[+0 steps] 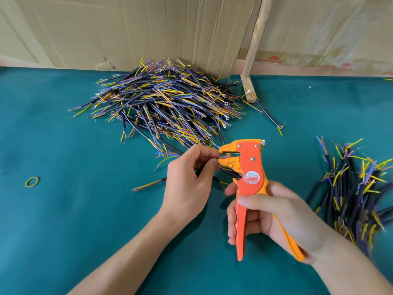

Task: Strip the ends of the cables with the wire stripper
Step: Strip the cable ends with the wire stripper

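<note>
right now the right hand grips the handles of an orange wire stripper, fingers curled round both, tool upright w/ its head pointing left, held above the table near the front edge, about mid-width. left hand pinches a cable betw. thumb and fingertips and holds its end in the stripper's mouth; the cable's black sheath shows just below the hand, most of it hidden by the fingers. can't tell whether the blades are biting on the wires.

big pile of cables, black w/ yellow, blue and purple wires fanned at the ends, some w/ ring terminals, lies toward the back edge, against a cardboard sheet. smaller pile of cables sits at the right edge, near the right hand. one loose cable lies just left of the left hand. yellow-green rubber band lies near the left edge. wooden strip leans at the back, right of the big pile.
</note>
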Demonstrator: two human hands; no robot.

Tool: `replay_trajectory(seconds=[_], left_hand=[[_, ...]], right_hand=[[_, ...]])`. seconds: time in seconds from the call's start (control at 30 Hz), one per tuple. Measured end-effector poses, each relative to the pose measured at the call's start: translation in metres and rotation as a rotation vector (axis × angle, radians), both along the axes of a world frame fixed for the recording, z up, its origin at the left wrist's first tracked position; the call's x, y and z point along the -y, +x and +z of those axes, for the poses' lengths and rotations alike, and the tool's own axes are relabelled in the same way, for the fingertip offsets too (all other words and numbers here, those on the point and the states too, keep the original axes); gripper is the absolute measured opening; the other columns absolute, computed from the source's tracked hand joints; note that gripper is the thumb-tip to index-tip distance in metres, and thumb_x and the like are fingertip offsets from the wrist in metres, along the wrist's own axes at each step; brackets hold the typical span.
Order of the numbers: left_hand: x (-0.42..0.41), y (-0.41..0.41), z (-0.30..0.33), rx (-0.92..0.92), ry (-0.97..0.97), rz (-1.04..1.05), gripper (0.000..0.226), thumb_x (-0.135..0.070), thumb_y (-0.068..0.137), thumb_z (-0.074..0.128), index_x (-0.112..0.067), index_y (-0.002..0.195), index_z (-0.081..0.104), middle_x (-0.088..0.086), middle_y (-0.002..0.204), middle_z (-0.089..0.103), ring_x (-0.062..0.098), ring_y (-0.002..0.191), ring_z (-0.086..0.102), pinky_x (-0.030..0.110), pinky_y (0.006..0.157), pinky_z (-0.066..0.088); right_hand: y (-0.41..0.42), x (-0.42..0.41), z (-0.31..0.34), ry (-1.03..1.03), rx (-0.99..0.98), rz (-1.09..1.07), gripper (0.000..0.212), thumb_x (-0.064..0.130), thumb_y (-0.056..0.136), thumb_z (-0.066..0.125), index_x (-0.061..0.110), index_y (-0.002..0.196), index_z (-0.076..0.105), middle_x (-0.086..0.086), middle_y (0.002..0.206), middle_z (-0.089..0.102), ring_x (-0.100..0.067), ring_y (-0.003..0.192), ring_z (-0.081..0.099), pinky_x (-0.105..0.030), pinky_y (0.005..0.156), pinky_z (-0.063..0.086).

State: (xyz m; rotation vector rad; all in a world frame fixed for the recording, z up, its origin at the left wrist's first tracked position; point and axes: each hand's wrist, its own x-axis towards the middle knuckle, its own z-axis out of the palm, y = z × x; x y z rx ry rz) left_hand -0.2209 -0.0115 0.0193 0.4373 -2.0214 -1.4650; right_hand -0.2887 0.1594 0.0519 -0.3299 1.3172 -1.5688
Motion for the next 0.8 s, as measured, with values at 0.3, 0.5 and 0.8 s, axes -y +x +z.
replay_trajectory(seconds=[0.3,0.5,0.8], left_hand=[[-0.0024,0.0019,0.0018,-0.021,0.011,0.017,0.028,-0.001,0.092,0.067,-0.028,0.088,0.065,-0.01,0.083,0.075,0.008,0.077,0.072,0.018,0.063,0.05],[-0.0026,0.0015,0.0008,-0.038,0.042,0.034,0.028,0.0,0.09,0.069,-0.026,0.085,0.061,-0.004,0.082,0.074,0.011,0.069,0.068,0.023,0.062,0.05],[-0.002,0.0017,0.0028,-0.023,0.012,0.024,0.032,0.0,0.09,0.07,-0.029,0.082,0.06,-0.004,0.08,0.075,0.005,0.059,0.063,0.016,0.06,0.047]], right_hand=[[0.002,0.0031,0.0033,0.035,0.014,-0.027,0.03,0.02,0.078,0.077,0.0,0.094,0.062,-0.03,0.074,0.06,-0.041,0.06,0.06,-0.047,0.058,0.056],[0.0008,0.003,0.0023,0.02,0.021,-0.016,0.034,0.026,0.075,0.081,0.004,0.09,0.06,-0.027,0.072,0.057,-0.038,0.057,0.057,-0.047,0.057,0.054],[-0.0009,0.0013,0.0032,0.0,0.032,0.025,0.028,0.024,0.079,0.078,0.005,0.089,0.06,-0.025,0.073,0.056,-0.037,0.058,0.056,-0.047,0.058,0.054]])
